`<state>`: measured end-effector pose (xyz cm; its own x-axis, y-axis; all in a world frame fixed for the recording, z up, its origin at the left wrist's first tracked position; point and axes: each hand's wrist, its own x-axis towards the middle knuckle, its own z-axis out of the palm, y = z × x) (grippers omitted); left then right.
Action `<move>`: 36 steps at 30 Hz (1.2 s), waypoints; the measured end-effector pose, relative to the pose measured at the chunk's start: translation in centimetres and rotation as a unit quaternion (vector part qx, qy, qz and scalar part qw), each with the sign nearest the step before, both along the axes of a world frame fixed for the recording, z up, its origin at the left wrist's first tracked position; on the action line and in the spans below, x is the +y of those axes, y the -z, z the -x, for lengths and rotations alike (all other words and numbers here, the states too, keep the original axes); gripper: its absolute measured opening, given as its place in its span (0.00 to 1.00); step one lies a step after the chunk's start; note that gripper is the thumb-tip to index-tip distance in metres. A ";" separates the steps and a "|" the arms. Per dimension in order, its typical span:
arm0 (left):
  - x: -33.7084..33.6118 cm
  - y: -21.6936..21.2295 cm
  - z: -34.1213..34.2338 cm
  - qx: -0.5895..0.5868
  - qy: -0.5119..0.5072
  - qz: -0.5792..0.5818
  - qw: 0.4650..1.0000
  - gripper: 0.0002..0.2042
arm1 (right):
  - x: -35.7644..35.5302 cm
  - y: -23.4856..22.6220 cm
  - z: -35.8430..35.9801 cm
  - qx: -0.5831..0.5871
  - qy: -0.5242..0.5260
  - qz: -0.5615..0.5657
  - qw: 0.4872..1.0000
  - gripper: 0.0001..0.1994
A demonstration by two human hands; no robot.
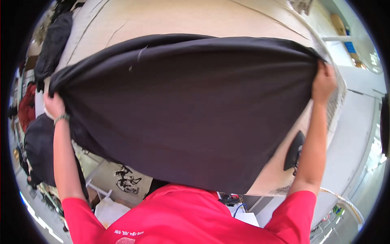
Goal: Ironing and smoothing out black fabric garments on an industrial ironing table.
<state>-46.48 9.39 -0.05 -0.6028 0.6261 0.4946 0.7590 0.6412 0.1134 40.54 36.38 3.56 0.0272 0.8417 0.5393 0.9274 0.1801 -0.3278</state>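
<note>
A wide piece of black cloth (191, 110) is stretched between my two hands over a pale padded table. Its far edge is folded over, and small light marks show near its upper left. My left hand (55, 105), with a bracelet at the wrist, is closed on the cloth's left end. At the far right, my right hand (324, 83) grips the opposite corner, its fingers wrapped round the fabric. The cloth's near part hangs down toward my red shirt. Beside my right forearm stands a dark iron (294, 150), partly hidden by the arm.
The pale padded table (211, 18) reaches away beneath the cloth. Dark garments (55, 44) lie at its left edge, with another dark heap (39, 148) below. A cord (343, 200) runs off at the lower right. Tangled black straps (128, 179) lie on the floor.
</note>
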 end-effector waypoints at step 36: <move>0.1 -4.2 -2.3 -0.623 0.135 0.128 0.760 0.18 | -44.5 -2.6 3.9 0.098 0.253 0.262 0.926 0.20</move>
<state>-44.17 9.45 4.14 -0.3354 0.7893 -0.5142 0.2727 0.6038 0.7490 36.61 -8.09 6.14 0.5438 0.8392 0.0041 0.7632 -0.4924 -0.4185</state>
